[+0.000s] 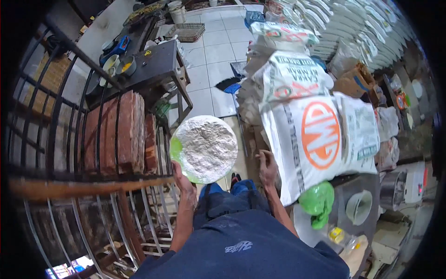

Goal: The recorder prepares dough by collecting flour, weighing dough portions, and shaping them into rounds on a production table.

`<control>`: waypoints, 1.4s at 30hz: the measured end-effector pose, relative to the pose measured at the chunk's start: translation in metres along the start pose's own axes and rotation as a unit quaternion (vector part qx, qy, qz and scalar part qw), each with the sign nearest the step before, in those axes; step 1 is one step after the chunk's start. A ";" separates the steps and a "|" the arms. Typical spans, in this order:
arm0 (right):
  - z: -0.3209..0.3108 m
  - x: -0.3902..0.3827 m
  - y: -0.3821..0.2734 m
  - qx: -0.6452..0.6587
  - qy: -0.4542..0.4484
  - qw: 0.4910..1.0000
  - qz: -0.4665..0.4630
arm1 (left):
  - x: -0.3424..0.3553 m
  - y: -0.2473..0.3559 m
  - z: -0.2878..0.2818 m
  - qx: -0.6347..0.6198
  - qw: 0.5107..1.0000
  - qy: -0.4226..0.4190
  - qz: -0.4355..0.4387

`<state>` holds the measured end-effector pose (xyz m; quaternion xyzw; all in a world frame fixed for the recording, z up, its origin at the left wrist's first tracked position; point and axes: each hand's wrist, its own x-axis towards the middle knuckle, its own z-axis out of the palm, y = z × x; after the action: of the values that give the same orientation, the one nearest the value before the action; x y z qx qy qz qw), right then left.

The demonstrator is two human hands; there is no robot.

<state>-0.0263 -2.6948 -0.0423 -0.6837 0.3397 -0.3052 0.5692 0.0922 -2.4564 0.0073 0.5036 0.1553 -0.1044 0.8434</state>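
Note:
My left hand (185, 179) grips the lower left rim of a green bowl (176, 149). White flour (208, 148) fills it in an uneven heap, and the bowl sits in front of my body at waist height or so. On the other side, my right hand (267, 169) hangs beside a large white sack with an orange emblem (292, 144). Its fingers are loosely bent and apart, and I see nothing in them. Whether that hand touches the sack's edge I cannot tell.
More white sacks (292, 76) are stacked ahead on the right. A green plastic bag (317, 202) and a pale bowl (358, 207) are on the dark table (341, 188). Black metal railings (55, 116) run along my left. A blue broom (231, 88) lies on the tiled floor (200, 100).

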 end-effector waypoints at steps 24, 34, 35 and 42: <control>0.381 0.699 -0.090 0.187 -0.105 0.954 0.210 | 0.754 0.119 0.507 0.038 0.977 -0.209 -0.021; 0.403 0.958 -0.016 0.249 0.131 0.937 0.209 | 0.928 0.024 0.798 0.095 0.920 -0.356 -0.134; 0.393 0.969 0.000 0.206 0.177 0.940 0.207 | 0.939 0.017 0.826 0.107 0.913 -0.367 -0.141; 0.327 1.000 0.046 0.201 0.439 0.811 0.330 | 1.017 -0.094 1.028 0.144 0.847 -0.463 -0.218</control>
<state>0.8144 -3.3259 -0.1110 -0.1941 0.6901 -0.4283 0.5502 1.1680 -3.4278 0.0143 0.4656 -0.1638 -0.5276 0.6914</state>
